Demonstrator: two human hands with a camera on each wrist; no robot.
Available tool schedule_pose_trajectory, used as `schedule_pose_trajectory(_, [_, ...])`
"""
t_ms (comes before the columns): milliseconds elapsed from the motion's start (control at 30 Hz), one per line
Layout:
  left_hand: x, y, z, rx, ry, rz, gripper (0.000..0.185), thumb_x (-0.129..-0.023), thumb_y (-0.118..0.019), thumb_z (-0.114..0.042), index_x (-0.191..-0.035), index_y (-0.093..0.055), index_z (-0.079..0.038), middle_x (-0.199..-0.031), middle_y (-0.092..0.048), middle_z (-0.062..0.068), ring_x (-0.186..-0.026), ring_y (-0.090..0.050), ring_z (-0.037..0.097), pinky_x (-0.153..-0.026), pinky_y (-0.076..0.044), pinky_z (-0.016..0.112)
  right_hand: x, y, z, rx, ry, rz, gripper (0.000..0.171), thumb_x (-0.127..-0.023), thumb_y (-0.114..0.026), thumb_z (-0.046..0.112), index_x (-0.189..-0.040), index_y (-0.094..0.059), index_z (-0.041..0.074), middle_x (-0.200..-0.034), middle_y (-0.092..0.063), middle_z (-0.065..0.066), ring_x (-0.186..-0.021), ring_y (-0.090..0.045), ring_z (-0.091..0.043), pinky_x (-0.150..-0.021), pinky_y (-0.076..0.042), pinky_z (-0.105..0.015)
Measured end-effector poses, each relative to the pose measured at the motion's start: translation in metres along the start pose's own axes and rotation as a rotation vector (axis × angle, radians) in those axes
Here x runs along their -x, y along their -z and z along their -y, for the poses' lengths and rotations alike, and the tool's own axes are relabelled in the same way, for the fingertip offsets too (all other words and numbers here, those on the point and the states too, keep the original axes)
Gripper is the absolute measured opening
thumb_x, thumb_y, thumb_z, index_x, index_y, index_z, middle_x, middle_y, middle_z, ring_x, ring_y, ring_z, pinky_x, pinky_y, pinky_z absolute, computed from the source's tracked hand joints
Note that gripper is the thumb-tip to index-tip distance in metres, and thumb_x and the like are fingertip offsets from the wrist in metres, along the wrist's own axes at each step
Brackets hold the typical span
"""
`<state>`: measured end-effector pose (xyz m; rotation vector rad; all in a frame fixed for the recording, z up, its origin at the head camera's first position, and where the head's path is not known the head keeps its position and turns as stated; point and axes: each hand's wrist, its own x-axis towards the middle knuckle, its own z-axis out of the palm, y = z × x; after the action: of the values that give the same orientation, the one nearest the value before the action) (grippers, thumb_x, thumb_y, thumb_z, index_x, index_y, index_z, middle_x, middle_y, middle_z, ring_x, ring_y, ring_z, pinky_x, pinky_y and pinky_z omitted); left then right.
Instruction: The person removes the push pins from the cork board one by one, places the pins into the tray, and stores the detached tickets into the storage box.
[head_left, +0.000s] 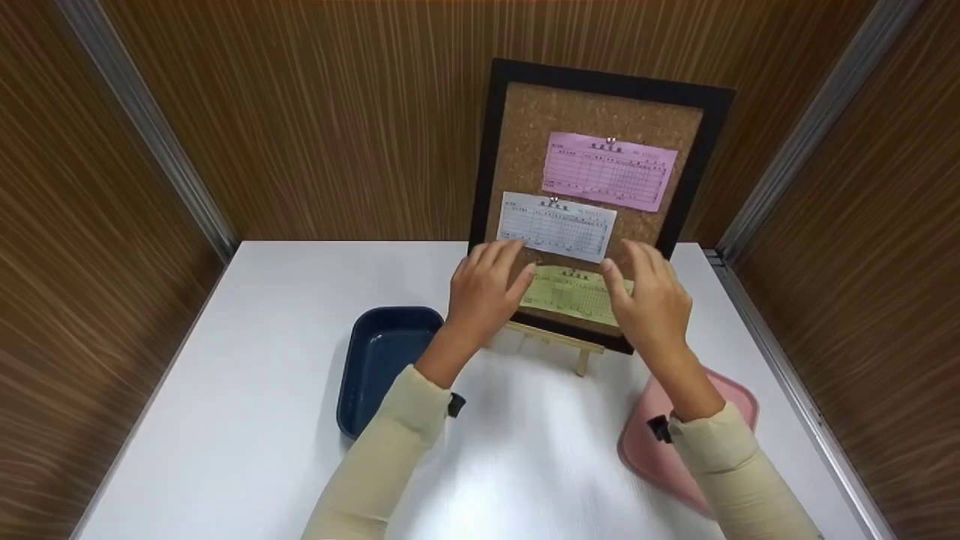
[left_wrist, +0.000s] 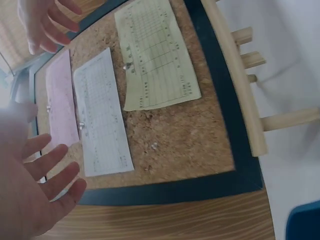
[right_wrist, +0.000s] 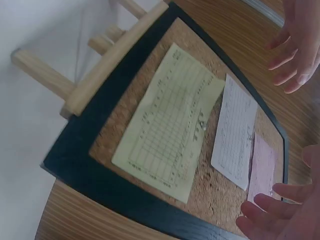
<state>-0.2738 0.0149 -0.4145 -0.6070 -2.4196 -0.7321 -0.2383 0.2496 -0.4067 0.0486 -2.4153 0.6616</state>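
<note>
Head view: hands (head_left: 487, 289) seemingly off cork board (head_left: 525, 135)

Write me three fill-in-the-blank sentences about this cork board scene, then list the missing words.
1. The black-framed cork board carries ___ pinned paper slips.
2. The top slip is ___ in colour.
3. The board stands on a ___ easel.
4. The left hand and right hand frame the lowest, ___ slip.

Missing words: three; pink; wooden; yellow

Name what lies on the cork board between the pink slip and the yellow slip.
The white slip lies between the pink slip and yellow slip on the cork board; the head view shows it.
</note>
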Motion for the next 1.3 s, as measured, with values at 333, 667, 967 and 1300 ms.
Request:
schedule_pose_trajectory(333, [-0.047,-0.007,-0.020,0.022,-0.077,-0.087,0.040,-0.102,-0.059,-0.038,-0.135,-0.062,-0.017,-0.131,-0.064,-0.001,-0.119,-0.059,0.016,-0.095,-0.050,0.032,-0.039,0.014,-0.012,-0.022,-0.017,-0.159,0.049,-0.102,-0.055,0.046,-0.134,-0.062,0.009,-0.127,-0.065,-0.014,-0.112,-0.063,-0.034,-0.079,-0.048,-0.055])
schedule_pose_trajectory(667, [-0.085,-0.017,-0.037,0.031,-0.034,-0.029,0.044,-0.103,-0.053,-0.046,-0.138,-0.060,-0.021,-0.134,-0.061,-0.005,-0.119,-0.058,0.011,-0.093,-0.049,0.026,-0.071,0.021,-0.021,-0.013,-0.010,-0.207,0.045,-0.101,-0.056,0.045,-0.129,-0.064,0.010,-0.113,-0.065,-0.014,-0.095,-0.061,-0.027,-0.073,-0.038,-0.038])
schedule_pose_trajectory(967, [-0.111,-0.024,-0.048,0.027,-0.038,-0.080,0.037,-0.101,-0.058,-0.043,-0.132,-0.064,-0.024,-0.128,-0.064,-0.007,-0.114,-0.060,0.010,-0.082,-0.049,0.024,-0.085,0.024,-0.022,-0.004,0.008,-0.218,0.045,-0.101,-0.057,0.044,-0.128,-0.064,0.009,-0.110,-0.064,-0.015,-0.092,-0.060,-0.027,-0.072,-0.037,-0.035])
schedule_pose_trajectory(1300, [-0.131,-0.024,-0.051,-0.014,-0.027,-0.016,0.040,-0.102,-0.055,-0.045,-0.136,-0.062,-0.024,-0.130,-0.063,-0.006,-0.119,-0.058,0.012,-0.089,-0.049,0.025,-0.103,0.018,-0.001,0.034,0.082,-0.225,0.042,-0.101,-0.060,0.041,-0.124,-0.066,0.007,-0.110,-0.066,-0.015,-0.091,-0.063,-0.031,-0.072,-0.047,-0.047])
